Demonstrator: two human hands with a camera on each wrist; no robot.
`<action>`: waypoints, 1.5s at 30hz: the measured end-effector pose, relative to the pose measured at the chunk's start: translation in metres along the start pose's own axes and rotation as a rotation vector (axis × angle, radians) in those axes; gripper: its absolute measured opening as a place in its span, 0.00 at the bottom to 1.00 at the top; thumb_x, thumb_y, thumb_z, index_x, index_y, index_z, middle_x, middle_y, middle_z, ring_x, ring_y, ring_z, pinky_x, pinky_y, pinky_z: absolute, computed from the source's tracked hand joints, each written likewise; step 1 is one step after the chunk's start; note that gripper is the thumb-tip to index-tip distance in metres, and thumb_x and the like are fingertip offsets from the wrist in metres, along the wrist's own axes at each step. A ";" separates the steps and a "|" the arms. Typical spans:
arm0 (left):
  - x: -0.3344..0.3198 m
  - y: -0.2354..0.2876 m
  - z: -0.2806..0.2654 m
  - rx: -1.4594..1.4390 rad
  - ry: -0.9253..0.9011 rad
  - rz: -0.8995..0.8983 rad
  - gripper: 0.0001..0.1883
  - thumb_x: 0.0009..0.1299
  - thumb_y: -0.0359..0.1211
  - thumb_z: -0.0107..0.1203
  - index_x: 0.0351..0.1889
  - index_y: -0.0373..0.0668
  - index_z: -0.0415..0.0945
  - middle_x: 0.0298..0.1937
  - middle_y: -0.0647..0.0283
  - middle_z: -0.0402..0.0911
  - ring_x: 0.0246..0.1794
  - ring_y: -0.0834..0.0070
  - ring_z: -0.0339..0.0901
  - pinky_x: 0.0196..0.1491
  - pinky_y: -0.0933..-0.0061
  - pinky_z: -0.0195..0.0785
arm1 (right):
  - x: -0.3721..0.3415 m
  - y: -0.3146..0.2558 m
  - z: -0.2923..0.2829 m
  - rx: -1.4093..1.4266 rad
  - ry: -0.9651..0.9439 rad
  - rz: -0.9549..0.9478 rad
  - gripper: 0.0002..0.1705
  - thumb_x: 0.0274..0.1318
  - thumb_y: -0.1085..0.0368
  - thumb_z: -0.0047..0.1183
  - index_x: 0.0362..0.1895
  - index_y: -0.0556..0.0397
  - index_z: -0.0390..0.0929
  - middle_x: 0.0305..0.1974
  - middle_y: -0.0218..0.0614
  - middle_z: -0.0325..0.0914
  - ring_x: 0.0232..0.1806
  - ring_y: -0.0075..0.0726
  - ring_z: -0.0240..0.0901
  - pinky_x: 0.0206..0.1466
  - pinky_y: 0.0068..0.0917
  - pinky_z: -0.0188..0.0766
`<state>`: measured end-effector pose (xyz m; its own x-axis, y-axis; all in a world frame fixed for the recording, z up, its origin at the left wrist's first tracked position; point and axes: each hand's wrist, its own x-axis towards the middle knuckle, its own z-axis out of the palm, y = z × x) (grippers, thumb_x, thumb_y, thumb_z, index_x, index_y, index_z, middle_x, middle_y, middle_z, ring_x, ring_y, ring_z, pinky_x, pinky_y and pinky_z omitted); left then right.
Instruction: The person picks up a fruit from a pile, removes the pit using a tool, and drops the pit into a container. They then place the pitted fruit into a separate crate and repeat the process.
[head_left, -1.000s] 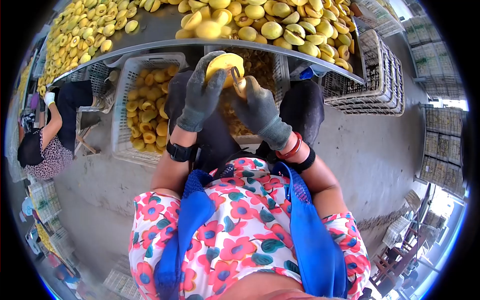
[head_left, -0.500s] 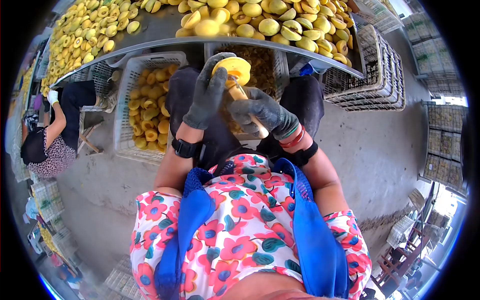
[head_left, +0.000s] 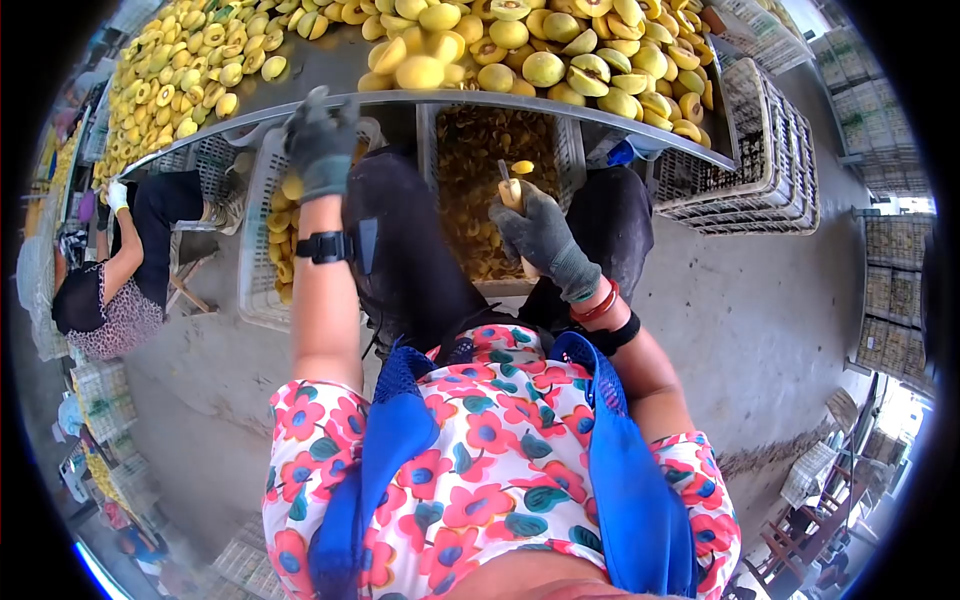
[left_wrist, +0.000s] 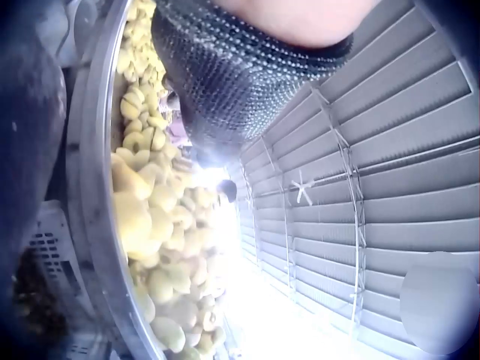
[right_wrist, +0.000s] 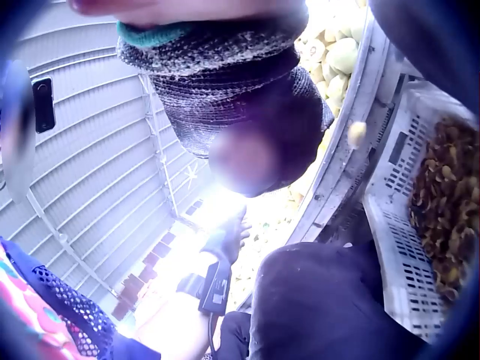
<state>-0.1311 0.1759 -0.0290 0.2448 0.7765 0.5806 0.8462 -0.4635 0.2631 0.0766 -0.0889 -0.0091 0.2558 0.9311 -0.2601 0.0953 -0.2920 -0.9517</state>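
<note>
My gloved left hand is over the table's front edge and the left crate, its fingers loosely spread and somewhat blurred. No fruit shows in it. Peach halves lie in that crate, partly hidden by the forearm. In front of my right knee, my gloved right hand grips a wooden-handled pitting knife, its metal tip pointing up and away. A small yellow piece appears beside the tip; in the right wrist view this yellow piece is apart from the glove, in front of the table edge.
A metal-edged table bears heaps of yellow peach halves. Between my knees stands a crate of brown scraps. Stacked crates stand at right. Another person sits at left.
The peach half has left my left hand, which has moved left toward the crate and table edge. My right hand has drawn slightly right, and the knife now points up, away from the fruit.
</note>
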 end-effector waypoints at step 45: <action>-0.219 0.128 0.224 -0.369 -1.192 0.130 0.29 0.64 0.48 0.54 0.60 0.42 0.69 0.58 0.44 0.73 0.57 0.51 0.72 0.58 0.57 0.66 | -0.023 0.018 -0.068 0.455 0.347 0.099 0.11 0.61 0.66 0.51 0.45 0.56 0.73 0.28 0.28 0.74 0.24 0.20 0.69 0.26 0.19 0.68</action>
<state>0.0301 0.0422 -0.2952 0.7546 0.5292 -0.3880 0.6479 -0.5075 0.5680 0.1382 -0.1308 -0.0092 0.5501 0.7557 -0.3555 -0.3483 -0.1792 -0.9201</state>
